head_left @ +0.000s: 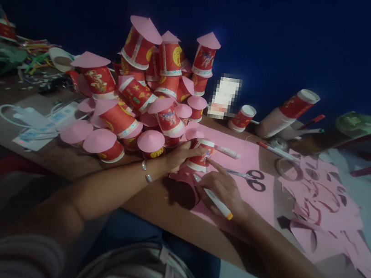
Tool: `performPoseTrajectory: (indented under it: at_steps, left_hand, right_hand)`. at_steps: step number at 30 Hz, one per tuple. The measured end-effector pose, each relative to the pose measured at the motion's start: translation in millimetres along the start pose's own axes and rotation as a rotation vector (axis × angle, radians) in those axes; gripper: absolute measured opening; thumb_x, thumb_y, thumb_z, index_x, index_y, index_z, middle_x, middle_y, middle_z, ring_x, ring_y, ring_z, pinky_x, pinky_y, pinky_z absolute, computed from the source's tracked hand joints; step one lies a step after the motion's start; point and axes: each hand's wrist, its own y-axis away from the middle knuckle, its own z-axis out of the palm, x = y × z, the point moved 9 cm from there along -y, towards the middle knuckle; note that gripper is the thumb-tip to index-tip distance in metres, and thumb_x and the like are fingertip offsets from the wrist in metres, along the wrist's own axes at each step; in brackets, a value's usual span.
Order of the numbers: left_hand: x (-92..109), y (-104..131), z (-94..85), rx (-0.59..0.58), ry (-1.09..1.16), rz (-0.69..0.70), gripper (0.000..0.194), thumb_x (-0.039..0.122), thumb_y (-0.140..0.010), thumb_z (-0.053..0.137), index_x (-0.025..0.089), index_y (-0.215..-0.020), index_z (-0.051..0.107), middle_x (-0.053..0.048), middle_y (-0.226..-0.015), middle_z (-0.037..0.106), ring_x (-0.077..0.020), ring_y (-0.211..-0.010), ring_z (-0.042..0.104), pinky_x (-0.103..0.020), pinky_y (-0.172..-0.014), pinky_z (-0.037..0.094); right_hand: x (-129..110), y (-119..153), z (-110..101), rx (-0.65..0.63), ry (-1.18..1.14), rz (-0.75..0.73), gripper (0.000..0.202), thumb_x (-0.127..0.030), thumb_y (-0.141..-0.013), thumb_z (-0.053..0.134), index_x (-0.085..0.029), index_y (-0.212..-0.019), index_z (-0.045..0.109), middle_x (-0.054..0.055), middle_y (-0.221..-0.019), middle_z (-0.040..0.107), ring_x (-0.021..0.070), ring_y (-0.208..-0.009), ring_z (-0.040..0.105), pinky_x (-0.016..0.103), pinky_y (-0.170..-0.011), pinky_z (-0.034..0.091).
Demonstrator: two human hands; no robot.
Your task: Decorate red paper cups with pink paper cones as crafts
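Observation:
My left hand (pixel 180 156) is closed around the side of a red printed paper cup (pixel 200 156) with white rims, tilted slightly above a pink paper sheet (pixel 261 205). In my right hand (pixel 227 188) is a white marker pen (pixel 218 203) with an orange end, its other end pointing at the underside of the cup. The right index finger reaches to the cup's right side. Scissors (pixel 254 180) with dark handles lie just beyond that hand, and a second white pen (pixel 228 152) rests behind the cup. Under the cup, a curled pink paper piece (pixel 183 187) is partly shadowed.
Red cups with pink cone tops (pixel 164 113) are piled at left centre, some stacked. A power strip (pixel 47 124) with cables lies left. Cut pink scraps (pixel 328 200) and a tape roll (pixel 289 170) cover the right. A tall cup stack (pixel 289 112) leans behind.

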Motion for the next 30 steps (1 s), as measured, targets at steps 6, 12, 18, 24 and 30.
performPoseTrajectory:
  at_steps: [6, 12, 18, 24, 30]
  left_hand:
    - [0, 1, -4.3, 0.056, -0.051, 0.005, 0.047, 0.031, -0.069, 0.089, 0.013, -0.105, 0.065, -0.006, -0.084, 0.073, -0.0171, -0.072, 0.07, -0.028, -0.066, 0.055]
    - [3, 1, -2.8, 0.061, -0.024, 0.023, 0.043, 0.031, -0.067, 0.088, 0.012, -0.098, 0.065, -0.005, -0.085, 0.071, -0.0153, -0.073, 0.067, -0.03, -0.072, 0.053]
    - [2, 0, -2.0, 0.033, -0.022, 0.021, 0.042, 0.032, -0.067, 0.088, 0.011, -0.096, 0.066, -0.005, -0.085, 0.071, -0.0144, -0.074, 0.065, -0.029, -0.072, 0.052]
    - [4, 1, -0.3, 0.029, -0.03, 0.026, 0.04, 0.031, -0.067, 0.087, 0.012, -0.094, 0.066, -0.005, -0.085, 0.071, -0.0134, -0.073, 0.065, -0.028, -0.073, 0.052]
    - [3, 1, -0.3, 0.033, -0.035, 0.024, 0.045, 0.032, -0.067, 0.088, 0.012, -0.101, 0.068, -0.007, -0.089, 0.073, -0.0156, -0.077, 0.067, -0.029, -0.076, 0.053]
  right_hand:
    - [0, 0, -5, 0.037, 0.049, -0.011, 0.015, -0.009, -0.09, 0.063, -0.021, -0.097, 0.057, -0.002, -0.073, 0.067, 0.013, -0.061, 0.063, 0.049, -0.099, 0.06]
    - [8, 1, -16, 0.102, 0.117, 0.065, 0.018, -0.008, -0.086, 0.063, -0.023, -0.096, 0.058, -0.001, -0.072, 0.067, 0.0176, -0.067, 0.069, 0.038, -0.082, 0.063]
    - [11, 3, -15, 0.09, 0.157, 0.078, 0.014, -0.011, -0.087, 0.063, -0.022, -0.095, 0.06, 0.002, -0.074, 0.069, 0.0203, -0.072, 0.07, 0.035, -0.069, 0.06]
    - [11, 3, -14, 0.101, 0.163, 0.07, 0.013, -0.011, -0.088, 0.063, -0.021, -0.095, 0.06, 0.003, -0.074, 0.069, 0.0194, -0.072, 0.069, 0.032, -0.067, 0.058]
    - [13, 4, -12, 0.089, 0.146, 0.083, 0.012, -0.012, -0.089, 0.063, -0.022, -0.094, 0.06, 0.003, -0.075, 0.068, 0.0187, -0.07, 0.067, 0.032, -0.067, 0.057]
